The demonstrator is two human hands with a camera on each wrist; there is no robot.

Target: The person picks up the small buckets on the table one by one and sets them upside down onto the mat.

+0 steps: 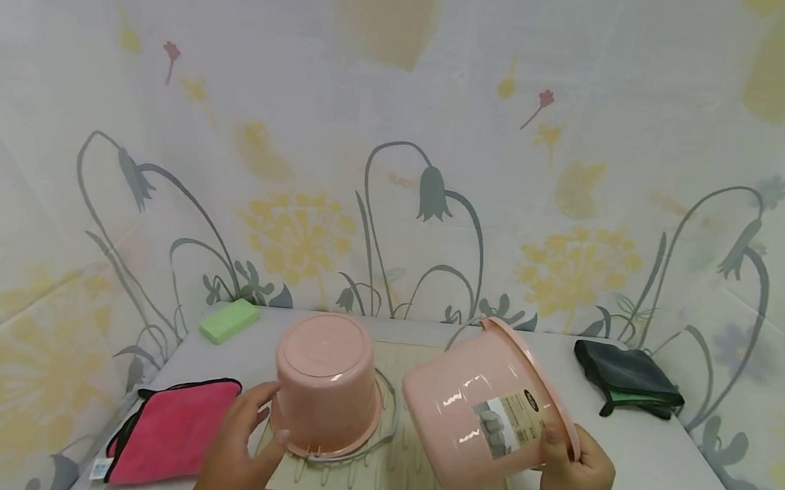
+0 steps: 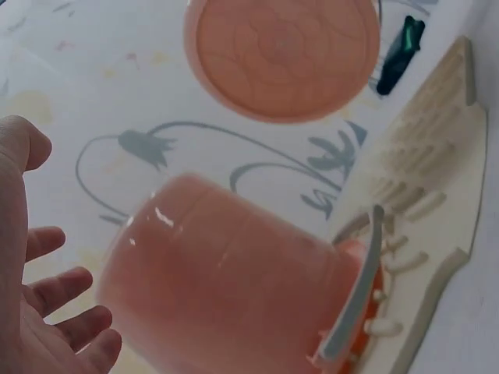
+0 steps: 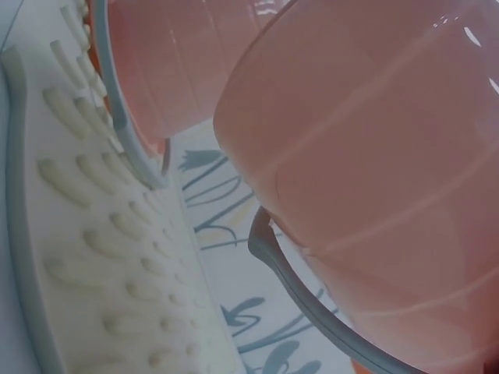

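Note:
An upside-down pink bucket (image 1: 326,387) stands on the cream draining mat (image 1: 386,478), its grey handle (image 2: 355,296) lying low around the rim. Beside it, my left hand (image 1: 242,442) holds nothing; its fingers are spread and loosely bent, and in the left wrist view (image 2: 54,304) they are close to the bucket's side. With thumb outside, my right hand (image 1: 575,479) grips the rim of a second pink bucket (image 1: 469,407). That bucket is tilted above the mat, mouth to the right, with a label (image 1: 513,423) on its side. Its grey handle (image 3: 312,312) hangs loose in the right wrist view.
A pink cloth (image 1: 183,433) with black edging lies at the left, and a light green sponge (image 1: 229,320) sits behind it. At the back right is a folded dark cloth (image 1: 626,374) with a green part. A flower-printed curtain (image 1: 391,260) hangs around the white table.

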